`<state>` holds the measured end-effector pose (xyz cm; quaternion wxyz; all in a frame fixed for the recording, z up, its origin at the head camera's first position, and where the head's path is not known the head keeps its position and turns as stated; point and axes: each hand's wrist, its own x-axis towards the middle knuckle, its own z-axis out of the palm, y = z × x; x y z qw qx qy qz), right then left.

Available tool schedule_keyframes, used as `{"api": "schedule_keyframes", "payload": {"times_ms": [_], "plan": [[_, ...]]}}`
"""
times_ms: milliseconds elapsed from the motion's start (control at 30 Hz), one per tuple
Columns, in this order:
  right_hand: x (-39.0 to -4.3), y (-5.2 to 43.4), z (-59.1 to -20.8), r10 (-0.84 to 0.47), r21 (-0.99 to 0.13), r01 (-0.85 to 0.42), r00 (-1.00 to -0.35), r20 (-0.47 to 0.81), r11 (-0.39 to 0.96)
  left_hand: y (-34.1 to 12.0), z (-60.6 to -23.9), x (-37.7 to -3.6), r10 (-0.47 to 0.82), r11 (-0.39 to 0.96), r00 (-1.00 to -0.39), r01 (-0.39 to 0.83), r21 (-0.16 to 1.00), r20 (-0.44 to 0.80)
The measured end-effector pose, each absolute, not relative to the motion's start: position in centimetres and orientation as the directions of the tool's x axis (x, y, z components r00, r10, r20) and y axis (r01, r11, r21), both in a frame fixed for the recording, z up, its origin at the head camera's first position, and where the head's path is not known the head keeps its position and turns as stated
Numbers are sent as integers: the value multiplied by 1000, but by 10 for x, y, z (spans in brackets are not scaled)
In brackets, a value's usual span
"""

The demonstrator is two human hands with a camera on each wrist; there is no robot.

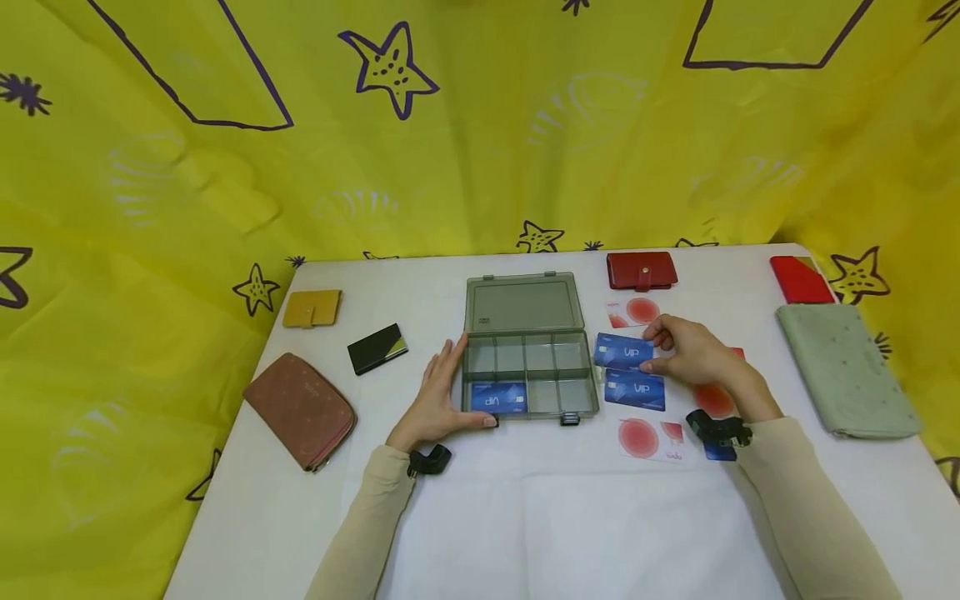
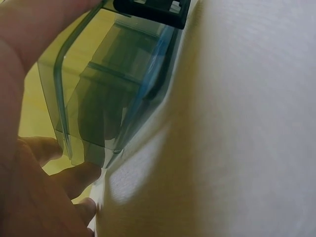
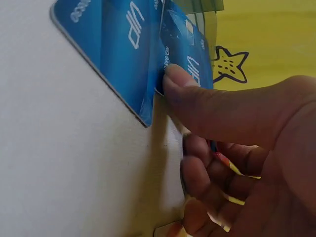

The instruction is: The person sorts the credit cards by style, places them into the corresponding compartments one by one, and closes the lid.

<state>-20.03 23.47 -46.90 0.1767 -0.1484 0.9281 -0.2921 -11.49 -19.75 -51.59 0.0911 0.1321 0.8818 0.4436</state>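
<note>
Blue VIP card (image 1: 623,351) is being pinched between thumb and fingers of the right hand (image 1: 693,352), lifted just right of the open grey compartment box (image 1: 558,398). A second blue card (image 1: 635,390) is lying flat beside it; another (image 1: 498,397) is sitting in the box's front-left compartment. Left hand (image 1: 442,398), fingers straight, is pressing the box's left wall. All are resting on the white table (image 1: 525,517).

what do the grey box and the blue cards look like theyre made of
The grey box looks like smoky see-through hard plastic: a card inside and its dividers show through the walls, and it has moulded black clasps. The blue card pinched by the right hand seems thin glossy plastic, stiff and flat with printed white lettering, though laminated cardstock can't be ruled out.
</note>
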Motion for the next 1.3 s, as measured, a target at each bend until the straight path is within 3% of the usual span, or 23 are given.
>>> {"api": "schedule_keyframes", "payload": {"times_ms": [267, 467, 600, 733, 933, 1167, 1300], "plan": [[-194, 239, -462, -407, -661, -234, -906, -118, 713, -197, -516, -117, 327, 586, -944, 172, 792, -37], [-185, 231, -447, -307, -751, -224, -951, 30, 621, -199, -516, -117, 343, 588, -939, 193, 786, -26], [-180, 210, -444, -293, -853, -225, -952, 88, 472, -201, -515, -117, 339, 579, -940, 185, 794, -28], [-174, 180, -452, -403, -911, -247, -909, 101, 329, -201, -514, -116, 337, 581, -941, 174, 795, -40], [-164, 129, -471, -544, -866, -358, -830, 124, 348, -200, -515, -116, 341, 583, -939, 174, 794, -45], [-152, 92, -479, -620, -769, -521, -755, 213, 370, -198, -515, -116, 342, 572, -938, 162, 804, -55], [-148, 82, -477, -658, -702, -575, -726, 200, 421, -198, -515, -116, 326, 581, -943, 147, 800, -64]]}}
